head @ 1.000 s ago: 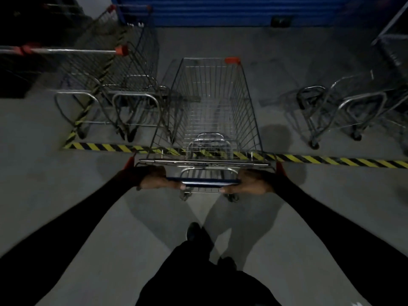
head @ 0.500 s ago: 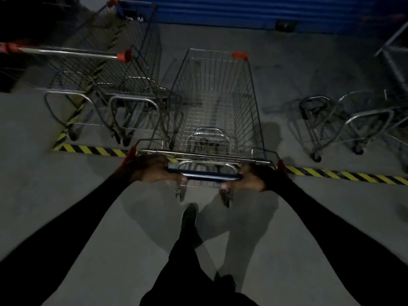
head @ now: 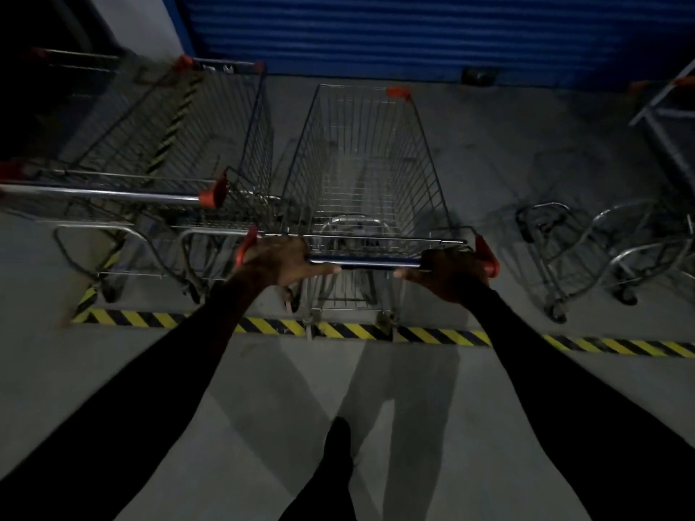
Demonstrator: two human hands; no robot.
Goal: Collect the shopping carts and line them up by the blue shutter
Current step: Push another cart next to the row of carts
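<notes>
Two hands of mine are on the dark blue handle bar [head: 363, 262] of the silver wire shopping cart with red corner caps [head: 366, 174], which stands at the 12 o'clock direction from me. My left hand [head: 280, 259] is wrapped over the left end of the bar, fingers curled around it and thumb stretched along the bar toward the middle. My right hand [head: 449, 272] grasps the right end in the same way, just beside the red end cap. The basket of this cart points to the blue ribbed metal shutter [head: 413, 32] at 12 o'clock, and its front edge is near the shutter but not touching it. The rear wheels of the cart stand on the yellow and black striped floor tape [head: 432, 334], which runs across the grey concrete floor [head: 263, 408] from 9 to 3 o'clock. At about 10 o'clock two other silver wire carts with red handle caps [head: 180, 144] are parked one beside the other, just beside my cart and also facing the shutter. At 2 o'clock a low chrome tube cart frame [head: 586, 250] stands apart from them, and I cannot tell its exact form in the dim light. My black sleeves and one dark shoe [head: 338, 438] are visible at 6 o'clock.
</notes>
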